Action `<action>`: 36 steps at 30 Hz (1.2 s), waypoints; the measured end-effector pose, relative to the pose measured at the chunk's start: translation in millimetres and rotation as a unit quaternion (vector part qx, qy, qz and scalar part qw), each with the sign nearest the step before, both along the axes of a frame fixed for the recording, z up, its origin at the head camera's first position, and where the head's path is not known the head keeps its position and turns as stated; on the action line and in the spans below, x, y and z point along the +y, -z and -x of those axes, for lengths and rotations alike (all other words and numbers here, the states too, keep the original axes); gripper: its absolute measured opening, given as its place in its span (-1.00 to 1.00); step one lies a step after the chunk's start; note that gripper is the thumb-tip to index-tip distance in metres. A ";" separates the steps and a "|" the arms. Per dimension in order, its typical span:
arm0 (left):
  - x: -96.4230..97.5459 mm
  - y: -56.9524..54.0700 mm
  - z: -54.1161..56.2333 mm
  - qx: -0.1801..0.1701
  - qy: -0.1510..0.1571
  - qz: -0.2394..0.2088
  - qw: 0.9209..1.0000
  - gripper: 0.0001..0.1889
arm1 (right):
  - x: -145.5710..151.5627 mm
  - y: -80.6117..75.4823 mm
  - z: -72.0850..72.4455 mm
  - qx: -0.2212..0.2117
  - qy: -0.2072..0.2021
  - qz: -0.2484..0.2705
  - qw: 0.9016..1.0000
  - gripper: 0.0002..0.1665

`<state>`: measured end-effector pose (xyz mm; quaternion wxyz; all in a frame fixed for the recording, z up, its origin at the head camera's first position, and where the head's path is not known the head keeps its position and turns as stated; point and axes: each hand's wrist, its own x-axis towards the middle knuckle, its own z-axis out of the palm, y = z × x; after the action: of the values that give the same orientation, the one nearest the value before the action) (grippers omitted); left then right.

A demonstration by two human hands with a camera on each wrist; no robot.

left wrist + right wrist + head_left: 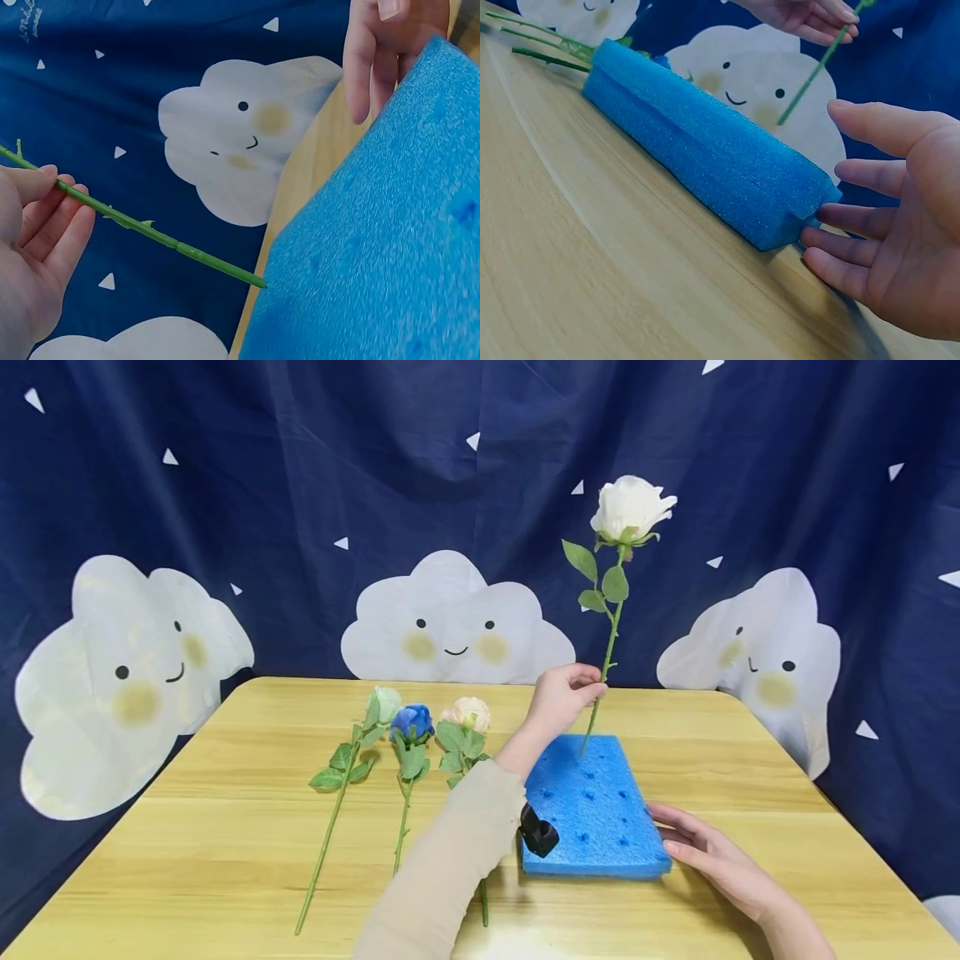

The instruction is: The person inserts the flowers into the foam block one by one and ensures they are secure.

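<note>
Head view: mint rose [387, 702], blue rose [412, 722] and cream rose [471, 712], seemingly artificial, lie on the wood-grain tabletop [240, 835], not yet inserted; the left hand [562, 697] pinches the thin, thorny stem [614, 618] of a white rose [632, 510], tip above a rectangular, porous blue foam block [602, 814], its visible holes [589, 796] unfilled; the right hand [712, 856], fingers loosely extended, touches its edge.

Left side: three flowers [412, 724] are lying lengthwise, barring a low sideways pass.
Blue foam [604, 814], far end: left hand [561, 697] and white rose [630, 512] are standing in the way.
Foam, near right: its top is lying open from above.
Near-right corner: right hand [716, 862] is blocking.
Far right: bare table [750, 768] is leaving passage.
</note>
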<state>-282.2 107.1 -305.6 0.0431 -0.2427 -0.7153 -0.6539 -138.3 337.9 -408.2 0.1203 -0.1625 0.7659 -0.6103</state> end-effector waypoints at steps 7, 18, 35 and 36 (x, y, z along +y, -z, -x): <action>15.7 3.8 2.2 0.001 -0.008 0.001 1.000 -0.87 | -0.1 -0.8 -0.2 -0.009 -0.001 -0.001 1.000 -0.43; 32.0 9.2 8.2 0.007 -0.024 -0.012 1.000 -0.89 | 0.0 2.3 0.7 -0.009 0.002 0.001 1.000 -0.41; 33.5 11.8 7.2 0.011 -0.028 0.033 0.999 -0.89 | 1.4 1.1 0.9 -0.008 -0.005 -0.001 1.000 -0.42; 33.5 11.8 7.3 0.010 -0.028 0.031 0.999 -0.89 | 1.4 1.2 1.0 -0.008 -0.006 -0.001 1.000 -0.41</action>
<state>-289.5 140.6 -317.4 0.0611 -0.2298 -0.7413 -0.6276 -139.3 339.4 -409.4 0.1299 -0.1624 0.7649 -0.6097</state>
